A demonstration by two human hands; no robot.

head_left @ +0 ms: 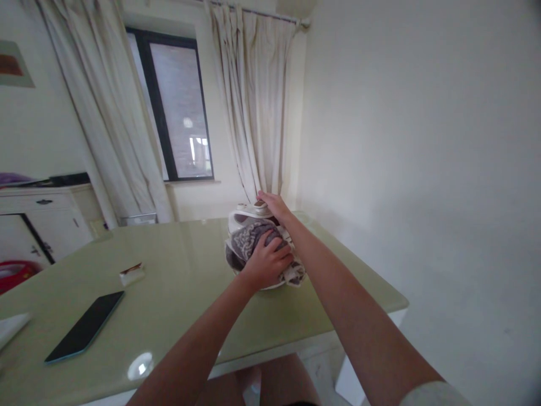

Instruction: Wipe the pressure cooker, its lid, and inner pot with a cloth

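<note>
A grey-and-white patterned cloth (247,238) lies bunched in a rounded white container (230,225) on the table, with part of the cloth spilling out at the front right. My left hand (270,260) presses into the bundle, its fingers curled over the fabric. At the back, my right hand (274,206) grips the top edge of the raised white lid-like part (253,210). My right forearm crosses in front of the container's right side and hides some of it. What kind of container it is, I cannot make out.
A dark tablet-like slab (87,327) and a small white packet (132,274) lie left on the glossy green table (181,304). A white object (12,328) sits at the left edge. The wall (443,169) stands close on the right; curtains (257,101) hang behind.
</note>
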